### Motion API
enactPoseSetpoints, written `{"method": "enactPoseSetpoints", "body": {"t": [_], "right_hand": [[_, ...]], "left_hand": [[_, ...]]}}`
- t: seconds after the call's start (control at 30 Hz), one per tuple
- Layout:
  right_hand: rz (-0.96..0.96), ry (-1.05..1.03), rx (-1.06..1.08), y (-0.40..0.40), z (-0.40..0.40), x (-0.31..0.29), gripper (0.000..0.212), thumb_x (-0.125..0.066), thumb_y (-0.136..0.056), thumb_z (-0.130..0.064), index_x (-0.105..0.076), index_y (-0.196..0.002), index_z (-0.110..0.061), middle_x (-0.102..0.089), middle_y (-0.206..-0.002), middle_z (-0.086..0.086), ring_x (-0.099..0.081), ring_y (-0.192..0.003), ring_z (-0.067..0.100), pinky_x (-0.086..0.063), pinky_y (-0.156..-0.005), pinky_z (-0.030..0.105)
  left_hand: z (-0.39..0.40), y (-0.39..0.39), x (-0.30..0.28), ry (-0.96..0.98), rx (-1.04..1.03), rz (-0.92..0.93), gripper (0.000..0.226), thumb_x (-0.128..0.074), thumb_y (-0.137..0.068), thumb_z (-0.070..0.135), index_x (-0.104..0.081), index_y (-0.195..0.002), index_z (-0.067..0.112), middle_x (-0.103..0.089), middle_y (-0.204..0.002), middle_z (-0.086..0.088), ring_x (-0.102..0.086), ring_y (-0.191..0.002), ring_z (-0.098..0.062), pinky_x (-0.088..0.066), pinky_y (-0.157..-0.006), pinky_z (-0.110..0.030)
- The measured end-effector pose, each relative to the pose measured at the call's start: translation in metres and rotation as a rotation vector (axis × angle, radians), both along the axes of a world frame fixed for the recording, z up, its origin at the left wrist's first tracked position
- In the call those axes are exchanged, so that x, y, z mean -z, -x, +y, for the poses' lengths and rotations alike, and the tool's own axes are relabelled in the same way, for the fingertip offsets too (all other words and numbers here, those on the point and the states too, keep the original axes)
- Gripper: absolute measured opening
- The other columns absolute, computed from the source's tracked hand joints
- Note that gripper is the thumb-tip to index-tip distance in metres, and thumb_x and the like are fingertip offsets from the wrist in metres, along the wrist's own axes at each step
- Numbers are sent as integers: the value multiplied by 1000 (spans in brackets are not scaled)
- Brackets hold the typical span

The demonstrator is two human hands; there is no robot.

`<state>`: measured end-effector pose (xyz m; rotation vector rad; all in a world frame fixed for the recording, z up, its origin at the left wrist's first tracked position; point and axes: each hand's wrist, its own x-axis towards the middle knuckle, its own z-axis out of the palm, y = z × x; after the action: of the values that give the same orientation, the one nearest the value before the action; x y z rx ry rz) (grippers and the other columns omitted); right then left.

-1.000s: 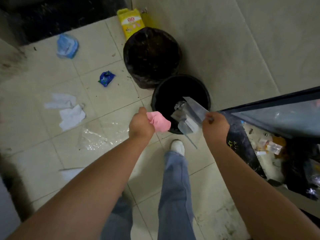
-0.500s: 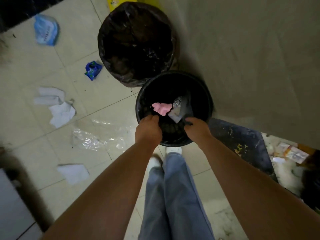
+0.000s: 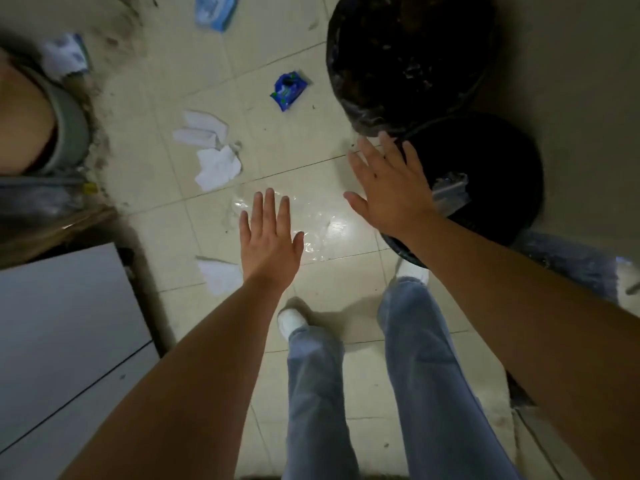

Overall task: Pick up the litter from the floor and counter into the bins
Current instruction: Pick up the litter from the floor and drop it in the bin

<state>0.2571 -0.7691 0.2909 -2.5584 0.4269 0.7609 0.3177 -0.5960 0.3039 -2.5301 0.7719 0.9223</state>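
My left hand [image 3: 269,241] is spread open and empty above a clear plastic sheet [image 3: 323,223] lying on the tiled floor. My right hand [image 3: 391,184] is also open and empty, hovering at the left rim of the small black bin [image 3: 502,161], where a clear wrapper [image 3: 450,192] shows inside. Behind it stands a larger bin lined with a black bag [image 3: 408,60]. More litter lies on the floor: a blue wrapper [image 3: 288,90], white tissues [image 3: 211,150], a white paper scrap [image 3: 221,277] and a light blue packet [image 3: 214,10] at the top.
A grey cabinet [image 3: 62,334] fills the lower left. Another person's sleeve [image 3: 65,126] shows at the left edge, with white paper [image 3: 65,55] above it. My legs in jeans and white shoes [image 3: 291,320] stand below. A wall runs along the right.
Both hands have let go of the pink tissue and the clear wrapper into the small bin and opened. They and the view have swung left over the floor litter.
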Motion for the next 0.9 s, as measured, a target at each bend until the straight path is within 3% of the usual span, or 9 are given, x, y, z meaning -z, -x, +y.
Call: {"method": "enactPoseSetpoints", "body": {"t": [0.17, 0.37, 0.57, 0.67, 0.8, 0.9], "right_hand": [[-40, 38, -89, -49, 72, 2, 60, -30, -97, -40, -8, -146, -15, -1, -159, 5, 2, -146, 28, -3, -120, 47], [131, 88, -78, -69, 191, 26, 58, -30, -98, -36, -7, -146, -15, -3, -159, 6, 1, -146, 26, -2, -120, 45], [281, 110, -76, -90, 293, 65, 55, -35, -97, -35, -19, -144, -13, -15, -157, 6, -10, -146, 25, -12, -120, 42], [299, 93, -98, -115, 330, 101, 54, -39, -96, -34, -23, -143, -11, -19, -156, 8, -15, -145, 26, -16, -119, 41], [303, 113, -138, -161, 359, 179, 61, -46, -93, -37, -22, -143, -12, -21, -156, 10, -19, -143, 29, -24, -116, 43], [373, 98, -121, -193, 372, 252, 68, -52, -90, -38, -14, -145, -22, -39, -143, 19, -41, -129, 37, -41, -103, 47]], "left_hand": [[109, -33, 2, -62, -164, -66, 63, -28, -101, 37, 1, -151, 11, 7, -161, -12, 9, -149, -27, 4, -122, -41], [245, -66, 32, -82, -243, 21, 66, -31, -100, 38, 1, -151, 12, 6, -161, -12, 8, -149, -28, 1, -122, -43], [364, -94, 82, -88, -325, 85, 67, -40, -99, 38, -7, -151, 11, -6, -160, -14, -5, -149, -30, -15, -121, -42], [393, -108, 121, -88, -392, 153, 63, -41, -99, 35, -12, -150, 12, -15, -159, -14, -15, -147, -29, -25, -118, -38], [409, -129, 194, -41, -445, 182, 56, -42, -99, 33, -19, -147, 16, -36, -146, -14, -38, -132, -28, -43, -102, -36], [412, -135, 261, -3, -519, 186, 56, -43, -98, 37, -20, -148, 21, -41, -138, -16, -44, -125, -28, -47, -95, -35]]}}
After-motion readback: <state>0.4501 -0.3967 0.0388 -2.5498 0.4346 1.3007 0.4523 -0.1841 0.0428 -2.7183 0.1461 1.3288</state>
